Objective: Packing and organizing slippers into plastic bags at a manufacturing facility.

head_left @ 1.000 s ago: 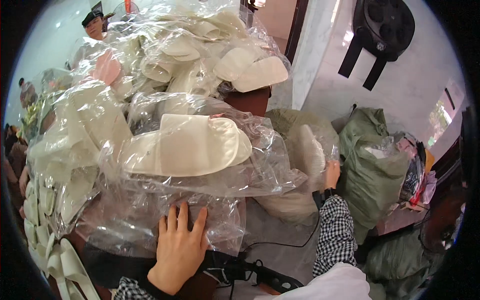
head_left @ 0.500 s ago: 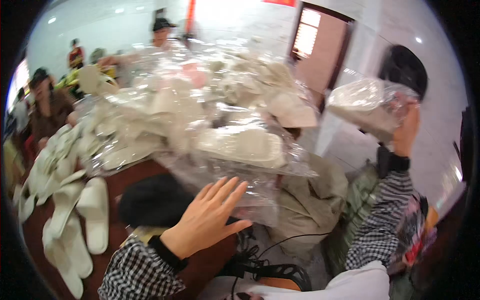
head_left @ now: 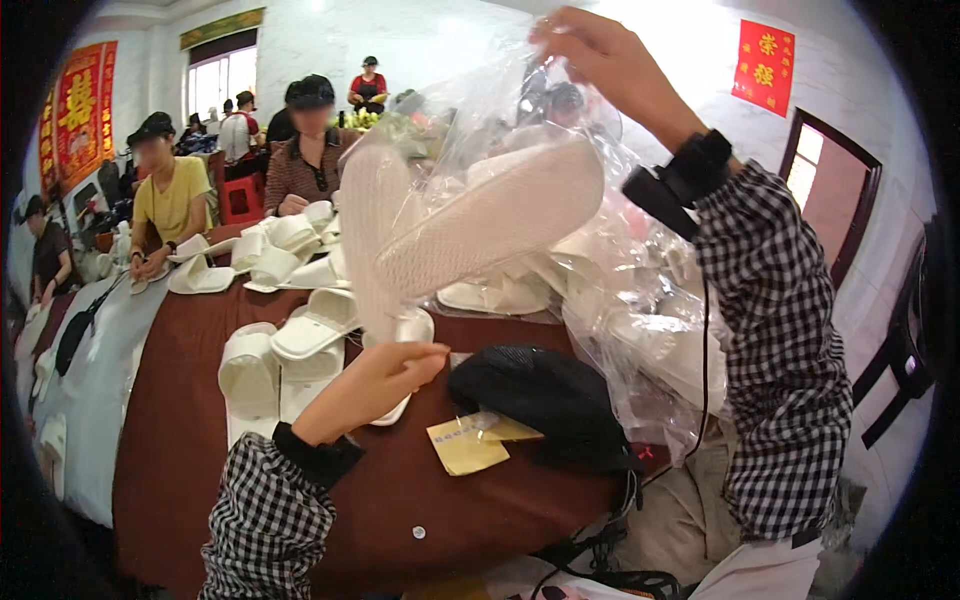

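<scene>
My right hand is raised high, with its fingers closed on the top of a clear plastic bag. Two white slippers hang in the bag; the nearer slipper tilts with its textured sole towards me, and the other slipper stands almost upright. Just below them is my left hand, its fingers drawn together; whatever they may pinch is too small to make out. Beside that hand, loose white slippers lie on the brown tablecloth.
A black cap and a yellow paper lie to the right of my left hand. Bagged slippers are heaped further right. Across the table sit a person in yellow and another in brown. A black cable hangs by my right sleeve.
The view has swung left. My right hand has brought the bagged slippers from the far right to in front of me, held up high. My left hand has gone from spread to closed.
</scene>
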Demonstrator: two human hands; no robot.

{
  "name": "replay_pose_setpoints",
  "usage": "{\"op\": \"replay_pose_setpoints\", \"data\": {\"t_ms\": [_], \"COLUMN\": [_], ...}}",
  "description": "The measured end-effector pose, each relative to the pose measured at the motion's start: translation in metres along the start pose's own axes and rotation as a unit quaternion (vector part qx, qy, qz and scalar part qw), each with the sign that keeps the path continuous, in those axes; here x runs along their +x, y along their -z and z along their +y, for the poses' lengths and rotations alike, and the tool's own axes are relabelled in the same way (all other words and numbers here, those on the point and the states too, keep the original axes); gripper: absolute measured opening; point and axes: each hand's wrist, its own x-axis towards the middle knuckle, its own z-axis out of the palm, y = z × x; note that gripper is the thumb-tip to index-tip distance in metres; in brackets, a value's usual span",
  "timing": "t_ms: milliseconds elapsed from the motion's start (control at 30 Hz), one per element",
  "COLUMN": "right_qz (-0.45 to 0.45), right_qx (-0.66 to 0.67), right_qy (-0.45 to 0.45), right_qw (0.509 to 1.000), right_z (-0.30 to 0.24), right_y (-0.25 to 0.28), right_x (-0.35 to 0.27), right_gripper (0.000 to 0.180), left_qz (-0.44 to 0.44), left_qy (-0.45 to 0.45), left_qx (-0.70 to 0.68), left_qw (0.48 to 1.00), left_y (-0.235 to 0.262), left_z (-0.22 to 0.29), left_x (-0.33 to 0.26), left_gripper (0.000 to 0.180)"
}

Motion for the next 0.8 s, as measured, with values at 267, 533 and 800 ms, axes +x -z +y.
{"op": "replay_pose_setpoints", "data": {"t_ms": [267, 533, 800], "right_qz": [0.008, 0.040, 0.138], "right_qx": [-0.196, -0.133, 0.289], "right_qy": [0.253, 0.055, -0.301], "right_qw": [0.948, 0.989, 0.898], "right_z": [0.012, 0.017, 0.072], "right_y": [-0.064, -0.018, 0.003], "right_x": [0.080, 0.073, 0.039], "right_gripper": [0.022, 0.023, 0.052], "left_qz": [0.172, 0.164, 0.128], "left_qy": [-0.053, -0.120, -0.157], "left_qx": [-0.011, 0.047, 0.103], "left_qw": [0.984, 0.978, 0.974], "left_y": [-0.005, -0.030, -0.047], "left_z": [-0.029, -0.042, -0.051], "left_x": [-0.009, 0.015, 0.034], "left_gripper": [0.036, 0.052, 0.059]}}
